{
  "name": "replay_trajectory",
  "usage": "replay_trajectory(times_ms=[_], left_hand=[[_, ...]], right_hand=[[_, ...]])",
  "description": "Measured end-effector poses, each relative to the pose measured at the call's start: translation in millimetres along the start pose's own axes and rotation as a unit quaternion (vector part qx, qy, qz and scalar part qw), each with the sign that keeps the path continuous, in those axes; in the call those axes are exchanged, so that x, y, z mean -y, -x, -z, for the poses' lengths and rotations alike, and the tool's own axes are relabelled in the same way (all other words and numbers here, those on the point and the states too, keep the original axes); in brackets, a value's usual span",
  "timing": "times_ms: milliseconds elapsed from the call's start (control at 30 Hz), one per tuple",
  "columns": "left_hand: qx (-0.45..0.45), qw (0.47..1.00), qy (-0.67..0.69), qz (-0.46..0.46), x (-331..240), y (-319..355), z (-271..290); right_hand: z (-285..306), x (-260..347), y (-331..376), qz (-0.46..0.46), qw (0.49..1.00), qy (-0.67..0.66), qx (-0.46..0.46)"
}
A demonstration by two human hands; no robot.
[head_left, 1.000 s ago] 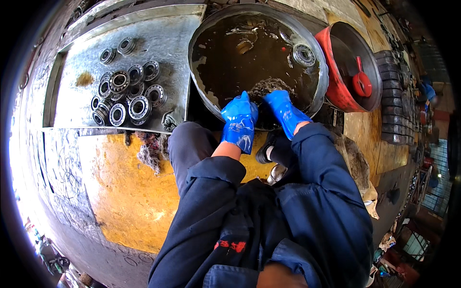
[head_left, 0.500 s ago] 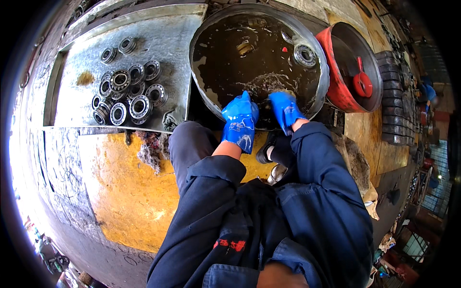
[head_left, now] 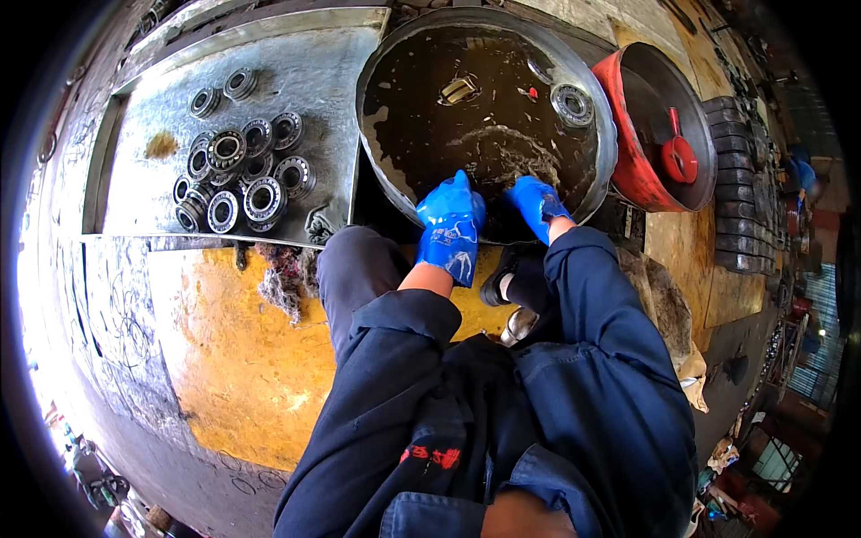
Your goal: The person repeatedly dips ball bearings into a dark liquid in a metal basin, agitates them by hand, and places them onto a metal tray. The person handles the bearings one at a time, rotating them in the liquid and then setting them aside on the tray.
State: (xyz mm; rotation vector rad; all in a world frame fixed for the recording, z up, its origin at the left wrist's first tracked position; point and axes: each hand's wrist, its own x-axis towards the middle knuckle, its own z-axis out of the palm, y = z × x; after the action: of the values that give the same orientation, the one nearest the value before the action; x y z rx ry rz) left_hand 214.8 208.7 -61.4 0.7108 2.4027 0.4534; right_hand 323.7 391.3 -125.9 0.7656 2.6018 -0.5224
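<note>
My left hand (head_left: 451,224), in a wet blue rubber glove, is over the near rim of a round metal tub (head_left: 377,166) of dark, murky liquid. Its fingers are curled closed, and whatever they grip is hidden behind the glove. Just to the right, my right hand (head_left: 537,206), gloved alike, reaches down to the liquid with its fingers bent closed; what it holds is out of sight. Ripples and splashes spread ahead of it. A ring-shaped bearing (head_left: 571,105) rests at the tub's right side. A small red thing (head_left: 533,93) and a yellowish, box-like shape (head_left: 459,90) show at the surface.
Left of the tub, a metal tray (head_left: 314,81) carries several steel bearings (head_left: 264,199), some stacked, and a grey rag (head_left: 323,222). A red drum (head_left: 619,125) on the right contains a red scoop-like tool (head_left: 679,160). Dark ribbed blocks (head_left: 743,197) line up beyond it.
My right hand has shifted slightly right and down, and the splashing beside it has moved right. My left hand stays nearly in place. The yellowish shape shows more clearly.
</note>
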Motion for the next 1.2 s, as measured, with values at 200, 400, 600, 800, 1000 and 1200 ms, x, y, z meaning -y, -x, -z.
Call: replay_trajectory(times_ms=[200, 400, 600, 800, 1000, 1200], left_hand=[[0.003, 1.000, -0.008, 0.008, -1, 1, 0], [-0.026, 1.000, 0.002, 0.016, 14, 0, -6], [-0.004, 1.000, -0.012, -0.009, -4, -3, -4], [-0.037, 0.999, -0.006, -0.013, -3, 0, -7], [-0.003, 1.000, -0.012, 0.003, -3, 0, 0], [-0.020, 1.000, -0.013, -0.009, -5, -2, -7]], right_hand=[[-10, 24, -22, 0.093, 0.962, 0.256, 0.029], [-14, 14, -22, 0.097, 0.984, 0.151, 0.002], [-33, -14, -18, 0.021, 0.995, 0.093, -0.033], [-15, 16, -35, 0.120, 0.946, 0.296, 0.048], [-22, -10, -1, -0.056, 0.998, -0.029, -0.006], [-13, 17, -36, 0.079, 0.959, 0.266, 0.057]])
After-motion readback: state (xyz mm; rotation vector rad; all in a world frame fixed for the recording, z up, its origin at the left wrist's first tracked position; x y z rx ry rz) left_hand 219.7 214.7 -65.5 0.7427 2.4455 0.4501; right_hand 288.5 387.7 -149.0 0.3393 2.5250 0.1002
